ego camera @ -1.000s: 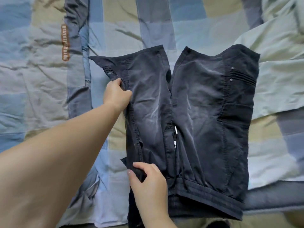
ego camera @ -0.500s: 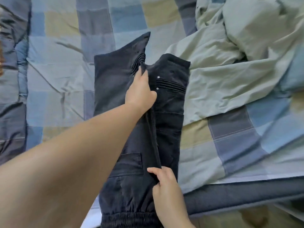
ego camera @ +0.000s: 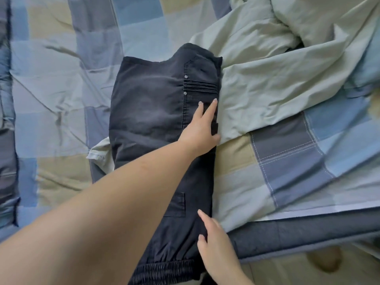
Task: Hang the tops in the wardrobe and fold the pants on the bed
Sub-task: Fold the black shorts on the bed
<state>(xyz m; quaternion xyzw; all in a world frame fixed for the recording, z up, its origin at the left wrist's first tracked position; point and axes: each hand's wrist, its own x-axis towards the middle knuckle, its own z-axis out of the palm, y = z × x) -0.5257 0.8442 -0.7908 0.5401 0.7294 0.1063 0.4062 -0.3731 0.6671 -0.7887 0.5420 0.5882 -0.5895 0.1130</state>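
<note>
Pants (ego camera: pixel 148 112) now lie folded lengthwise, both hands (ego camera: pixel 200 128) pressing flat.

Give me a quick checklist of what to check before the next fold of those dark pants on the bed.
1. Pants folded lengthwise, one leg over the other: ok.
2. Left hand flat on the right edge, fingers straight: ok.
3. Right hand touching the same edge near the elastic waistband: ok.
4. Far leg ends aligned: not ok, one end sits further up than the other.
5. Pale green sheet free of the pants: not ok, it meets their right edge.
6. Layers underneath smooth: cannot tell.
</note>
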